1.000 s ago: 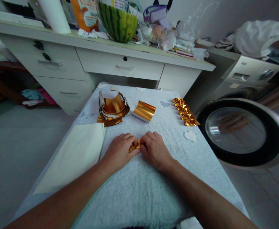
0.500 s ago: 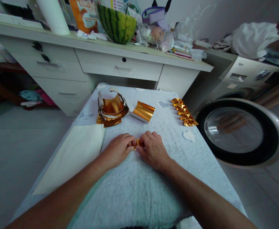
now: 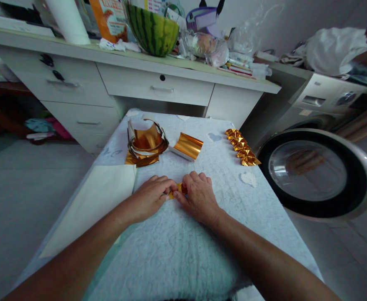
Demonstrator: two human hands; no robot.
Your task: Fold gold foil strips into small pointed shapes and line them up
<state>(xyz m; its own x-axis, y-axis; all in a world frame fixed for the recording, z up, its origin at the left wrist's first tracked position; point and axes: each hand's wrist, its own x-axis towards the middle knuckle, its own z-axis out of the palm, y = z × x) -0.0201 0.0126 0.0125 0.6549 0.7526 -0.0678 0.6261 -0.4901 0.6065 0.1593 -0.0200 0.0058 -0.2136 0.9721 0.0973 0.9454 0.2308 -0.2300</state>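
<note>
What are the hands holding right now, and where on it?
A small gold foil piece, pinched between the fingertips of the left hand and the right hand, one at each end, low over the white cloth.

one small gold piece (image 3: 177, 190) between two hands, about five folded gold shapes (image 3: 242, 147) in a row, one curled gold sheet (image 3: 188, 146), one foil heap (image 3: 145, 142), one watermelon (image 3: 153, 27).

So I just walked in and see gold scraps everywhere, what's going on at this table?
A person is pinching a small piece of gold foil between the left hand and right hand, pressed down on the cloth-covered table. A row of folded gold pieces lies at the right edge. Farther back sit a curled gold sheet and a loose pile of foil sheets.
</note>
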